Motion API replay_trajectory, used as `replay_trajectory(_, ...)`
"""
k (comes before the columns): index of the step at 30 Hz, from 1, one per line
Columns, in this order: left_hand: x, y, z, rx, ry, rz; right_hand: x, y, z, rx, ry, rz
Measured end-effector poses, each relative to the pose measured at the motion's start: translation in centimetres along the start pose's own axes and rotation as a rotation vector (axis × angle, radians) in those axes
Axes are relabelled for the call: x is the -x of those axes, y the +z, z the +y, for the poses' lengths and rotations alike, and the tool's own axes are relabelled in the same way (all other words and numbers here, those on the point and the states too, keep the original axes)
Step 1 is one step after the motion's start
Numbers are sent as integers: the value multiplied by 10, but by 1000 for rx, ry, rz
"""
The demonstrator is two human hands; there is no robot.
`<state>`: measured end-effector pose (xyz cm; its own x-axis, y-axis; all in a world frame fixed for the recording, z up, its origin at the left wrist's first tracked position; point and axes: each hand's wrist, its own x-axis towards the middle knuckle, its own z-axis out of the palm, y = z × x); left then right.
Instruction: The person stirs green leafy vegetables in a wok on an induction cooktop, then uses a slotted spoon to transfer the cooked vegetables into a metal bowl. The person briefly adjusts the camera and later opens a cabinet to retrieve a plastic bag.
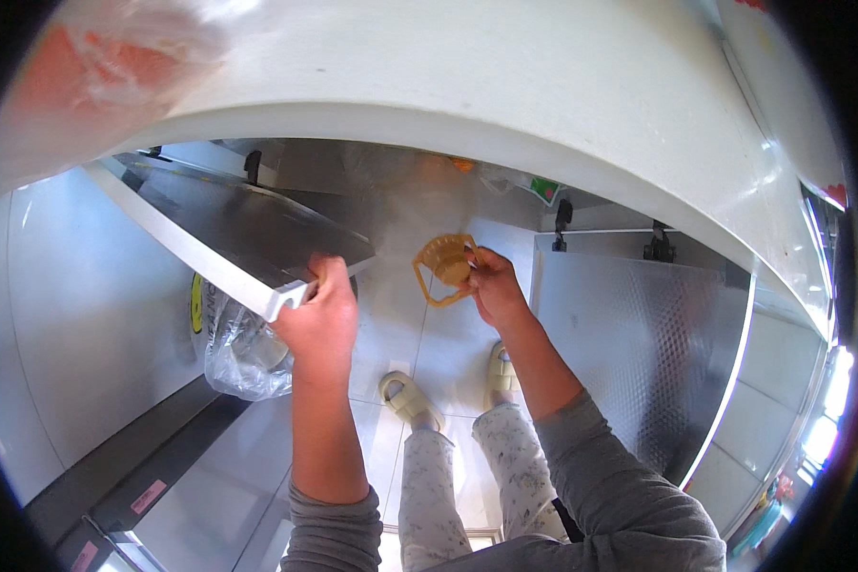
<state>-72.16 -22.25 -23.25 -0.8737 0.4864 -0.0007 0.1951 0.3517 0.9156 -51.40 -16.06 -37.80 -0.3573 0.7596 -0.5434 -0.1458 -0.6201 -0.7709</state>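
Observation:
My left hand [323, 314] is closed around the near corner of an open cabinet door [193, 247], by the white handle piece at its edge. Between the thumb and fingers of my right hand [497, 284] is a tan plastic strainer-like piece [447, 268] with a round cup in the middle and angular side loops. It hangs over the tiled floor, in front of the open cabinet below the counter. The inside of the cabinet is blurred and partly hidden by the counter edge.
A white countertop [429, 79] curves overhead. At right stands another open cabinet door [636, 343]. A clear plastic bag [247, 365] hangs beneath the left door. Two pale slippers [404, 397] are on the floor tiles. A green packet [545, 189] lies inside the cabinet.

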Motion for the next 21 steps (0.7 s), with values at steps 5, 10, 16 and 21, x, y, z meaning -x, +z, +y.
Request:
replay_trajectory(5,9,-11,-20,-214,89,-24,-76,34,6,35,61,19)
replay_trajectory(10,14,-17,-25,-633,475,-79,-131,83,12,-58,46,41)
replay_trajectory(16,17,-14,-41,-230,194,-176,-237,73,71,188,-695,13)
replay_trajectory(21,16,-14,-23,-95,198,-185,-286,70,51,516,-142,137)
